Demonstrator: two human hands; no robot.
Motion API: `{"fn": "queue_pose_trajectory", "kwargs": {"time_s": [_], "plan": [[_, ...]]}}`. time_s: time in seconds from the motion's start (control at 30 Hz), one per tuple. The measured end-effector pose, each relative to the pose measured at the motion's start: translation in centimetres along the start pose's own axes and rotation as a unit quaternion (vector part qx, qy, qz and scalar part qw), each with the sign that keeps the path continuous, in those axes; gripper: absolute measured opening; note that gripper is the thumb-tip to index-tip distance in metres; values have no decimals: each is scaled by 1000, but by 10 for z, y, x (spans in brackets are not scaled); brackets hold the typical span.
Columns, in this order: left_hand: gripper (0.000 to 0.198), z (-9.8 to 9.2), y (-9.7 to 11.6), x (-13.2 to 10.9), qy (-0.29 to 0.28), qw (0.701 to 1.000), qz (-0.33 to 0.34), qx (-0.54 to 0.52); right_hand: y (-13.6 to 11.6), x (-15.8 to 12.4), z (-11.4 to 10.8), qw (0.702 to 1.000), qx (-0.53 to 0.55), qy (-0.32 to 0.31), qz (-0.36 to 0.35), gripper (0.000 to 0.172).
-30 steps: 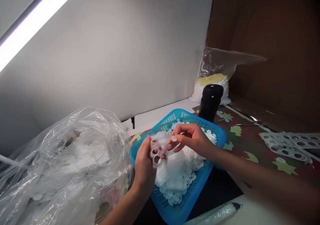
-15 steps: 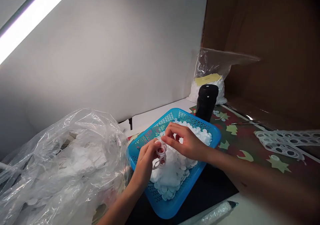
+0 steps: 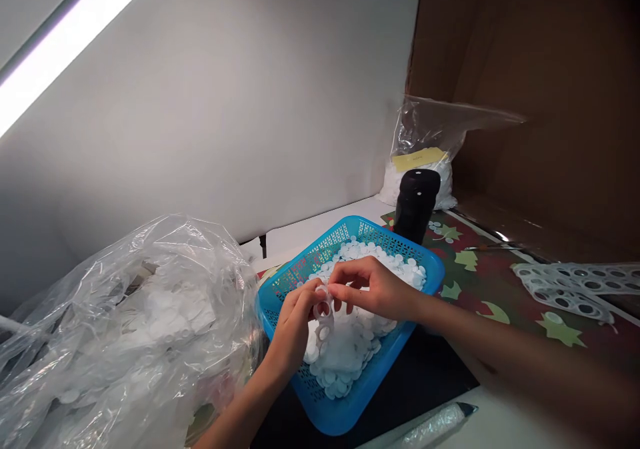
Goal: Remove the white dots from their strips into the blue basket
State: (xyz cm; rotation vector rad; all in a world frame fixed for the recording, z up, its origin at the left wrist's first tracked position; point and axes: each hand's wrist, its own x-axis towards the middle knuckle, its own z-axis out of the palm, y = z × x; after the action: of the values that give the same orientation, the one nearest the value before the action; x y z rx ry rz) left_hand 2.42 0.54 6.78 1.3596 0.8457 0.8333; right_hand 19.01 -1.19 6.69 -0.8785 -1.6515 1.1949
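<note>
Since a second earlier, the two hands had been drawn together: the left hand point(image 3: 291, 321) had been moved rightward and a little down, and the fingertips of the right hand point(image 3: 379, 289), by which a white disc was then held apart, had been lowered against it. The plastic strip point(image 3: 324, 321), then turned so that several rings faced the camera, was now seen with only about two rings distinct. Its upper end was gripped between the thumb and fingers of the left hand and was pinched there by the thumb and forefinger of the right; whether a loose disc was also held could not be made out. The strip was held above the blue basket point(image 3: 334, 417), in which a heap of white discs point(image 3: 340, 379) was contained. A clear bag point(image 3: 170, 316) of pale pieces was set left of the basket, and more perforated strips point(image 3: 550, 278) were laid at the right on the patterned cloth point(image 3: 483, 279). The step in hand was judged to be the working of a single ring by both sets of fingertips. For the next move, a steady left grip and a light, precise right pinch seemed to be called for.
</note>
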Motion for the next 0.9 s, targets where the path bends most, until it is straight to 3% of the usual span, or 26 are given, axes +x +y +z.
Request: {"fn": "queue_pose_trajectory", "kwargs": {"time_s": [0.17, 0.5, 0.67, 0.77, 0.9], "plan": [[22, -1, 0, 1, -5, 1000, -1, 3, 2, 1, -2, 995, 90, -31, 23, 16], [22, 1, -1, 0, -17, 999, -8, 36, 6, 4, -1, 987, 137, -15, 77, 15], [19, -1, -2, 3, 15, 997, -33, -66, 4, 4, -2, 985, 146, 15, 88, 12], [16, -1, 3, 5, 63, 984, -82, -145, 2, 5, -3, 981, 169, 42, 86, 11], [14, -2, 7, 7, 88, 965, -84, -233, 0, 6, -4, 976, 200, 37, 76, 14]]}}
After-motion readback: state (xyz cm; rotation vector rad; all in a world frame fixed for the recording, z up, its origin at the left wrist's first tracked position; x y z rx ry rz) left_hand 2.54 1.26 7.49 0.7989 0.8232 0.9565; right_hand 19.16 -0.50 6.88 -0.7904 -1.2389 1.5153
